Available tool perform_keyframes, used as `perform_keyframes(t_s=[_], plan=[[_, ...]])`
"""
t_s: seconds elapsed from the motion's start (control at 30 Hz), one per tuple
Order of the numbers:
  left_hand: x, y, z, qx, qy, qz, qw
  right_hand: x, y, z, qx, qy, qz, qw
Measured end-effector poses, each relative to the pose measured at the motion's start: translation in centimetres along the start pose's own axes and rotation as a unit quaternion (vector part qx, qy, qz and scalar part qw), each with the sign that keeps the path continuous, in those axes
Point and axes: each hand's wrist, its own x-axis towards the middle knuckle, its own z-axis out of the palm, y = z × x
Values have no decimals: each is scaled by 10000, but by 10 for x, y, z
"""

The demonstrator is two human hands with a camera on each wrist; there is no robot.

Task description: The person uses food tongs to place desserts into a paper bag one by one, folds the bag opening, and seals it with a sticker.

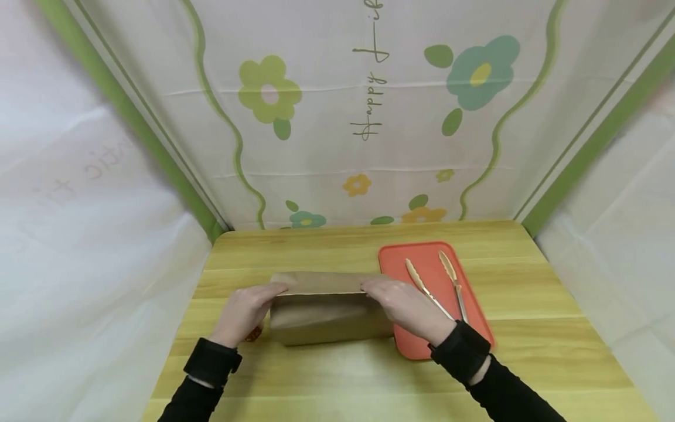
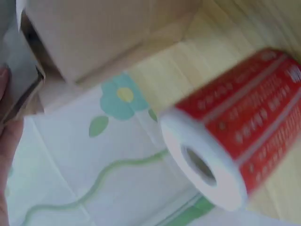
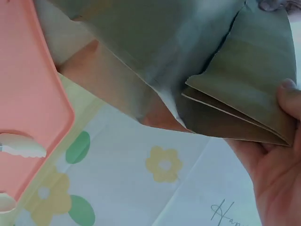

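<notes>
A brown paper bag (image 1: 332, 319) stands on the table with its top edge folded over. My left hand (image 1: 244, 309) pinches the left end of the fold. At the other end my right hand (image 1: 405, 303) grips it; in the right wrist view the thumb lies on top of the folded paper (image 3: 249, 80) and the fingers are underneath. Close to the left hand lies a roll of red printed labels (image 2: 244, 127), mostly hidden behind that hand in the head view. What is inside the bag cannot be seen.
To the right, a red tray (image 1: 416, 350) lies on the wooden table (image 1: 532, 357), partly behind the right hand. Tongs (image 1: 450, 272) with pale tips rest spread on it. White floral cloth (image 1: 316, 140) hangs behind the table and along both sides.
</notes>
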Motion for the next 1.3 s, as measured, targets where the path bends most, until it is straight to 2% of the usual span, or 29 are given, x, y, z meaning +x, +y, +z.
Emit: perform_keyframes(t_s=[0.1,0.23,0.37,0.47,0.57,0.63,0.8,0.93,1.0,1.1,1.2,1.3], plan=[[-6,-5,-7,-175,117,98,9997,-2,2,-4,-34,-215,24,9998],[-7,-3,-12,-154,95,71,9998,-2,0,-7,-221,-362,-3,9991],[3,8,-15,244,-95,-167,9995,5,-3,-7,-707,-55,71,9975],[15,19,-15,544,-296,-296,9976,13,-8,-4,-1250,260,296,9914],[29,33,-9,665,-391,-351,9964,22,-15,1,-1715,380,553,9829],[38,41,1,747,-376,-312,9960,28,-21,6,-1836,357,649,9802],[53,59,27,830,-67,-190,9963,43,-35,16,-1899,414,765,9779],[57,64,36,790,117,-114,9967,45,-36,20,-2010,524,697,9757],[55,60,36,766,208,-91,9968,44,-33,20,-2031,550,555,9760],[44,48,30,740,320,-111,9967,38,-25,19,-1762,534,298,9825],[26,33,19,537,398,-190,9976,25,-14,15,-1121,390,63,9929],[7,19,4,246,584,-272,9976,6,-1,8,-522,234,63,9983]])
